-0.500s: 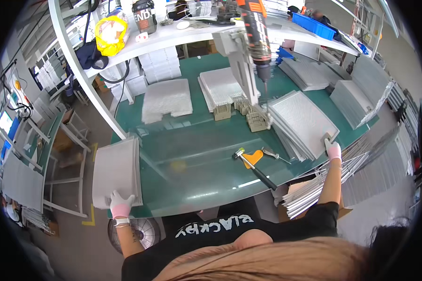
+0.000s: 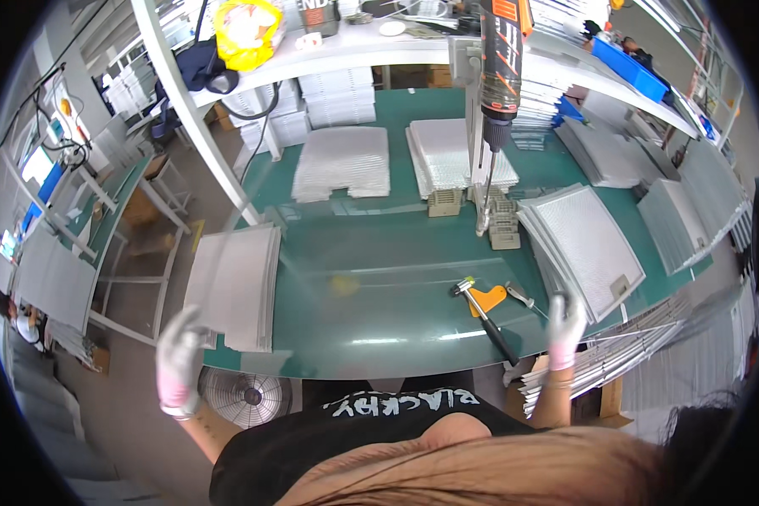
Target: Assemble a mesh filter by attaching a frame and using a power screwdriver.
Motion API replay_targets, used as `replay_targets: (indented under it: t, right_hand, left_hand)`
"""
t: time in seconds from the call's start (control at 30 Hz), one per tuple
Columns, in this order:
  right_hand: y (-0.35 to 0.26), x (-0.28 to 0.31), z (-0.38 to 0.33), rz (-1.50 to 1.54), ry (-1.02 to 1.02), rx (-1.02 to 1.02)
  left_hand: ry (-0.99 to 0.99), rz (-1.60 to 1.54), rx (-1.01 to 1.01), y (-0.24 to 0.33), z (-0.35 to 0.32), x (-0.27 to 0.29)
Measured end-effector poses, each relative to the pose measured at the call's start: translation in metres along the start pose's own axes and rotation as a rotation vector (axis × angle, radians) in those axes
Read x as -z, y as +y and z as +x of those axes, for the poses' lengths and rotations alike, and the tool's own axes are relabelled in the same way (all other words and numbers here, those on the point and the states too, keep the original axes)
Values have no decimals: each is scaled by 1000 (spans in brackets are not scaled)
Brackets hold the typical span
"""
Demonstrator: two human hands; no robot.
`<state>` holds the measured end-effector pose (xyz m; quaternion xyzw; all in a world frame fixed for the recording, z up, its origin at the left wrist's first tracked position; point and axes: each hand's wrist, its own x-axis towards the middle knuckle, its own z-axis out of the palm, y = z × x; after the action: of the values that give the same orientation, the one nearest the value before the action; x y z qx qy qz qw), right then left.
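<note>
My left hand (image 2: 178,361), in a white and pink glove, is raised just off the left edge of a stack of pale grey mesh panels (image 2: 234,287). Its fingers are a little blurred but look apart, with nothing seen in them. My right hand (image 2: 566,333), gloved the same way, is beside the near left edge of a fanned stack of framed mesh panels (image 2: 590,244). Its fingers point up and apart, and I see nothing held. Between the hands lie a hammer (image 2: 486,320), an orange scraper-like piece (image 2: 487,298) and a screwdriver (image 2: 523,297).
The green table (image 2: 363,287) also bears beige slotted blocks (image 2: 503,221) and further panel stacks (image 2: 342,162). An electric screwdriver (image 2: 501,76) hangs on an arm over it. A white shelf (image 2: 413,55) crosses the back. A fan (image 2: 249,396) stands below the front edge.
Both hands have come off the panel stacks. My left hand moved outward to the left, and my right hand moved left and nearer to me. The view has shifted slightly.
</note>
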<state>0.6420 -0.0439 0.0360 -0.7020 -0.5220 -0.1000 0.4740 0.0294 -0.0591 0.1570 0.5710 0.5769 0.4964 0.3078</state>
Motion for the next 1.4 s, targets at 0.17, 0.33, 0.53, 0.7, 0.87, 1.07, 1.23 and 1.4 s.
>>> replay_targets:
  t: [0.17,0.33,0.53,0.7,0.87,1.07,1.23,1.4]
  right_hand:
    - [-120,-98,-15,452,-404,300]
    - [-124,-208,-36,-113,-1045,686]
    - [-154,-272,52,-72,-1074,653]
    - [-144,-403,126,144,-576,202]
    - [-222,-436,138,-140,-812,-67]
    - [-250,-427,151,-410,-464,344]
    - [-255,-385,182,627,-101,428]
    - [-222,-300,172,1282,-473,-20]
  left_hand:
    - [-378,644,-72,-14,0,-170]
    - [-886,584,-37,-51,5,-235]
    - [-424,824,-326,-132,37,-189]
    - [-479,898,-302,-147,44,-195]
    - [-492,900,-275,-148,46,-188]
    - [-471,908,-311,-146,47,-187]
    - [-449,853,-338,-152,46,-189]
    - [-488,888,-358,-157,58,-189]
